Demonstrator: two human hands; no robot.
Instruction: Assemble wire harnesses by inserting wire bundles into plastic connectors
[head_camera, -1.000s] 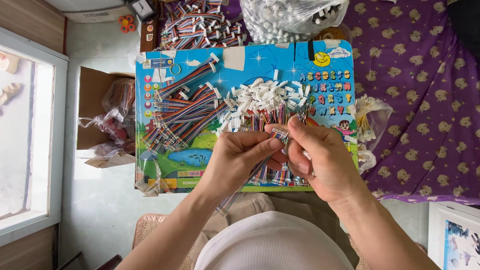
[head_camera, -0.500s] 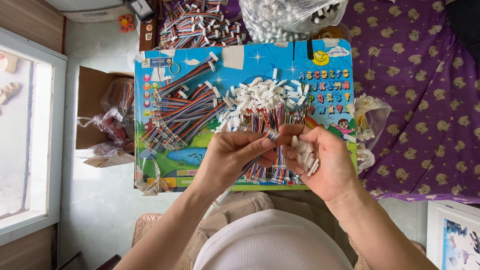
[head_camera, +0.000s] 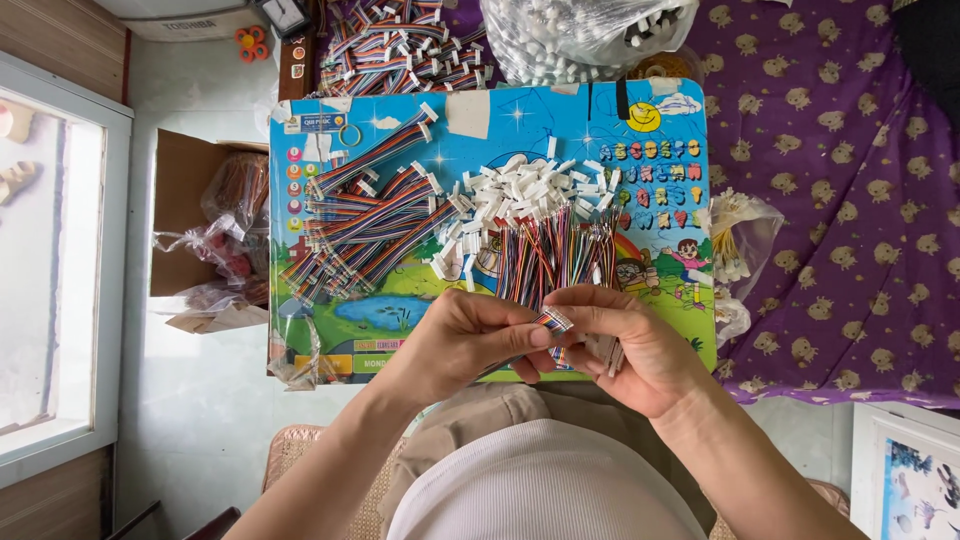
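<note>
A pale grey floor (head_camera: 205, 400) fills the lower left, lit by bright daylight from a white-framed window or glass door (head_camera: 60, 290) along the left edge. Wood panelling (head_camera: 65, 35) shows above that frame and again below it. To the right, a purple cloth printed with small tan bear figures (head_camera: 830, 200) covers the surface. A white-framed picture (head_camera: 915, 480) sits in the bottom right corner. An open cardboard box (head_camera: 185, 220) rests on the floor near the window.

Striped wire cable (head_camera: 552, 321) with white connectors (head_camera: 606, 350)

It is sitting pinched between both hands' fingertips just above the lap; the small white connectors, possibly several, are poking out beneath the right palm, partly hidden.
</note>
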